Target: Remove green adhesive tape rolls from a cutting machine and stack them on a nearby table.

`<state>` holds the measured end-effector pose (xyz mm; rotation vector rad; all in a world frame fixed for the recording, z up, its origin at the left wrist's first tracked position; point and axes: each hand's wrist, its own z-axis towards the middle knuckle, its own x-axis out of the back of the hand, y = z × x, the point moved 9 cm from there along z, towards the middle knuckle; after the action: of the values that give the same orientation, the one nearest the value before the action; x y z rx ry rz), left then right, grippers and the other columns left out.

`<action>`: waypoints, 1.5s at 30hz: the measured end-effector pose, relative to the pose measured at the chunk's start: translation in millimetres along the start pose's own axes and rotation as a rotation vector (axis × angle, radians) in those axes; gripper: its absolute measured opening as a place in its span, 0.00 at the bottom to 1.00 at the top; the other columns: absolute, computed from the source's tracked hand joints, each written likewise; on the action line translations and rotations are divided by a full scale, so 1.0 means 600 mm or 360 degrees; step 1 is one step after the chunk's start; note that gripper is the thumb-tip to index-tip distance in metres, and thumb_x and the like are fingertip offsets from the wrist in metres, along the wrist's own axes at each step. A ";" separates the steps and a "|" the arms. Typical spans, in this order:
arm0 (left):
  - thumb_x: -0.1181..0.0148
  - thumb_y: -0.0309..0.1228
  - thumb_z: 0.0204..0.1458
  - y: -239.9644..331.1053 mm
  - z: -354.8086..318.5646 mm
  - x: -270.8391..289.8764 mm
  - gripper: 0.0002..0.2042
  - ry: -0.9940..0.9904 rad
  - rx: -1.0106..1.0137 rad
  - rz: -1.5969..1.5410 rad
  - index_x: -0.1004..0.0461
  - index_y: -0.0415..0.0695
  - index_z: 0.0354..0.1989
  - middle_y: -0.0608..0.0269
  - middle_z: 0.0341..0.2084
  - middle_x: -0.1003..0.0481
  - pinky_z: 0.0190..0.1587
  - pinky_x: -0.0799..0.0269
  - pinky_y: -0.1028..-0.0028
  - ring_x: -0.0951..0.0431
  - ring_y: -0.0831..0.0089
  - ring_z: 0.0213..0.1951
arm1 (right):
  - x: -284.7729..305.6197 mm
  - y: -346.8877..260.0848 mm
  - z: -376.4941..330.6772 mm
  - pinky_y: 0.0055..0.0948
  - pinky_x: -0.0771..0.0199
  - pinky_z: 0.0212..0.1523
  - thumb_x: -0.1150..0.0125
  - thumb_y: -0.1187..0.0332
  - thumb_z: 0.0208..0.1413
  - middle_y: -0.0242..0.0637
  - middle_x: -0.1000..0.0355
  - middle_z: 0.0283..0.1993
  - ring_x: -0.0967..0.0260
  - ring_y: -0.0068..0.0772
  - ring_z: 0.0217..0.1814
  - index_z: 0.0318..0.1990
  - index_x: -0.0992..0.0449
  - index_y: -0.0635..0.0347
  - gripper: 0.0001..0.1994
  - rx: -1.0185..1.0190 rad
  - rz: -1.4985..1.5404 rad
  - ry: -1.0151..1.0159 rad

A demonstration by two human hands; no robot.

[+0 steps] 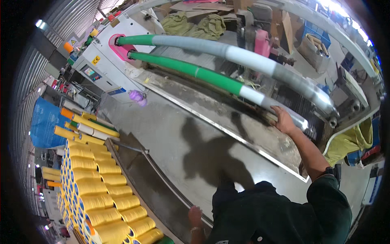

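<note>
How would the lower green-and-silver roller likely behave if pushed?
Probably stiff: the lower roller reaches well out from the white machine. Being round, it may turn under a push. Its shiny end by the right hand looks smooth, so likely slippery.

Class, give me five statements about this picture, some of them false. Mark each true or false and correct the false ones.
1. The right hand touches the lower long tube. True.
2. The left hand holds a yellow roll. False: the left hand shows near a metal rail, with no roll in it.
3. Both long tubes meet a pink plate. True.
4. The stacked yellow rolls are on the person's right. False: they are on the left.
5. A purple container is near the white machine. True.
</note>
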<state>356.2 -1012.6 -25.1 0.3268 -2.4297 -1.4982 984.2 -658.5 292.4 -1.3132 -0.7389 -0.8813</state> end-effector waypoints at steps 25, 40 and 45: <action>0.44 0.54 0.58 0.753 1.217 -0.581 0.34 -0.0533 -0.0085 -0.1064 0.42 0.41 0.63 0.48 0.59 0.35 0.62 0.35 0.58 0.30 0.55 0.56 | -0.330 0.076 0.462 0.47 0.39 0.67 0.21 0.51 0.31 0.55 0.36 0.65 0.40 0.57 0.68 0.68 0.46 0.62 0.56 -0.0656 -0.0171 -0.0666; 0.41 0.52 0.58 0.952 1.416 -0.777 0.30 -0.0406 0.0109 -0.1200 0.34 0.43 0.60 0.62 0.49 0.28 0.48 0.25 0.66 0.25 0.67 0.46 | -0.331 0.187 0.297 0.52 0.40 0.64 0.38 0.41 0.47 0.52 0.35 0.61 0.36 0.56 0.63 0.64 0.39 0.65 0.44 -0.0190 -0.0897 -0.0784; 0.43 0.51 0.59 0.921 1.298 -0.816 0.28 -0.0541 -0.0032 -0.1053 0.32 0.43 0.59 0.62 0.49 0.28 0.51 0.27 0.64 0.26 0.69 0.48 | -0.293 0.220 0.231 0.51 0.40 0.64 0.38 0.42 0.48 0.51 0.34 0.61 0.35 0.55 0.62 0.64 0.39 0.63 0.42 -0.0273 -0.0845 -0.0796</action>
<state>522.3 42.1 82.1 1.0287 -2.7127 -1.9655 1017.0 -494.7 93.6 -1.5405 -1.4772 -1.0598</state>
